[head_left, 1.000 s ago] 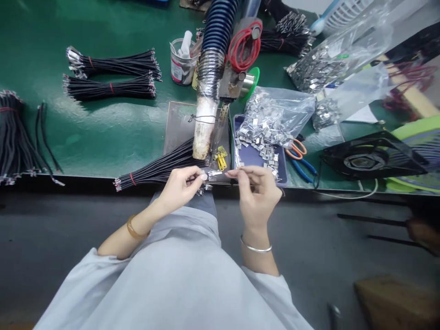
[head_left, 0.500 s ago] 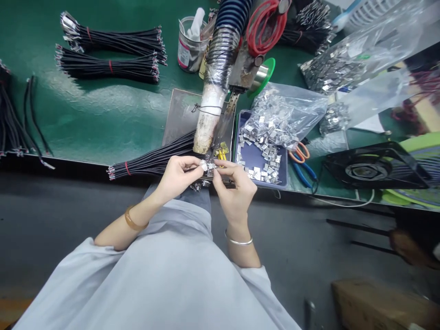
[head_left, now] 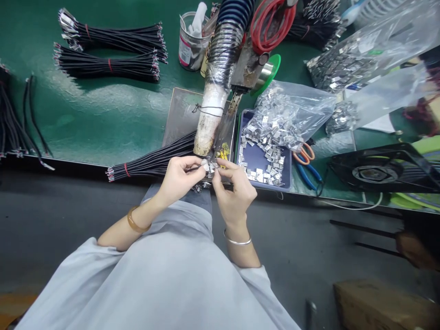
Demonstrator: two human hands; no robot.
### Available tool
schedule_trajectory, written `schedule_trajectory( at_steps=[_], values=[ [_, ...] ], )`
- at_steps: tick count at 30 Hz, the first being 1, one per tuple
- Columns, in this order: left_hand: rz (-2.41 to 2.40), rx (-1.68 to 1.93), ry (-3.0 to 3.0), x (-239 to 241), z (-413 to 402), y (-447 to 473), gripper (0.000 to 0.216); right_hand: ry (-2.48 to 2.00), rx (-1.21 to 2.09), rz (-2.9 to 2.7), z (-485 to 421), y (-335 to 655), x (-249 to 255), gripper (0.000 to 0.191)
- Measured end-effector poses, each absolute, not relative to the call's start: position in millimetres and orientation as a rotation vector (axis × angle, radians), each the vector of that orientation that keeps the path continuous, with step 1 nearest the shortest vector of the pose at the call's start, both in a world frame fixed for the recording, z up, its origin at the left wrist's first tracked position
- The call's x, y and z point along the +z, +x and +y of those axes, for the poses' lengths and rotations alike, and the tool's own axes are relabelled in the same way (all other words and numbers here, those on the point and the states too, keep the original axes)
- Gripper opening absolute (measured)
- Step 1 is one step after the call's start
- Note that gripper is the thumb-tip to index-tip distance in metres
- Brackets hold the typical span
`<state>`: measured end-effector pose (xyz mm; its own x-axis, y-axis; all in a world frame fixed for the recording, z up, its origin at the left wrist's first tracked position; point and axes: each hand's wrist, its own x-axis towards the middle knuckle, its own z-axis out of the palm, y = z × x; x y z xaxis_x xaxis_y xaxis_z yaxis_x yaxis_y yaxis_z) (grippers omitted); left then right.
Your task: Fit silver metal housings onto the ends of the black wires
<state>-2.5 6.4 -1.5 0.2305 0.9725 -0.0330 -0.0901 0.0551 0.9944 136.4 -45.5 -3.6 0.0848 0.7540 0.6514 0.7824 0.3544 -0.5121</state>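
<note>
My left hand (head_left: 182, 178) is closed in a pinch, with white coverings on the fingertips, and a short dark stretch of black cable (head_left: 193, 169) shows between its thumb and forefinger. Facing it, my right hand (head_left: 235, 188) pinches a small silvery metal connector (head_left: 211, 167). The fingertips of both hands nearly meet there, just under the soldering iron (head_left: 225, 126) and the white end of a hose (head_left: 208, 114). Beside my left hand lies a bundle of black cables (head_left: 147, 160) tied with a red band. Exactly how cable and connector touch is hidden by the fingers.
To the right, a blue tray (head_left: 288, 169) holds loose metal connectors and an opened plastic bag (head_left: 309, 101). Orange-and-blue-handled pliers (head_left: 305, 165) and a black fan (head_left: 381, 169) lie further right. More cable bundles (head_left: 106, 62) and a cup (head_left: 189, 43) stand at the back.
Both hands stay almost in the same place, pinching at the same spot. The view has shifted slightly, so the tray and fan appear further right.
</note>
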Motion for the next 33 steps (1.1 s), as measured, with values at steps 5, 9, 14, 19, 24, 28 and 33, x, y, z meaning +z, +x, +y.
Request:
schedule_trajectory(
  at_steps=[5, 9, 14, 19, 24, 28, 33],
  values=[
    [1.022, 1.057, 1.231, 0.8, 5.3, -2.0, 0.015, -1.364, -0.015, -1.64, -46.1, 134.9, -3.0, 0.014],
    [1.024, 1.063, 1.217, 1.4, 3.2, -1.1, 0.015, -1.36, -0.012, -1.64, -47.0, 133.8, -0.9, 0.015],
    [1.019, 1.059, 1.206, 0.1, 3.4, -1.3, 0.015, -1.38, -0.066, -1.676, -47.9, 134.0, 1.8, 0.015],
    [1.027, 1.008, 1.253, -1.1, 4.2, -3.9, 0.017, -1.344, -0.05, -1.7, -50.2, 136.2, 0.3, 0.017],
    [1.02, 0.991, 1.344, 0.6, 1.0, -4.8, 0.018, -1.4, 0.047, -1.581, -49.6, 137.7, -0.7, 0.013],
    [0.935, 1.05, 1.602, 3.5, -3.0, -6.7, 0.019, -1.485, 0.405, -1.419, -46.1, 139.2, 3.6, 0.01],
    [0.87, 1.121, 1.75, 4.3, -1.2, -13.7, 0.016, -1.441, 0.592, -1.465, -43.4, 140.7, 8.0, 0.012]
  ],
)
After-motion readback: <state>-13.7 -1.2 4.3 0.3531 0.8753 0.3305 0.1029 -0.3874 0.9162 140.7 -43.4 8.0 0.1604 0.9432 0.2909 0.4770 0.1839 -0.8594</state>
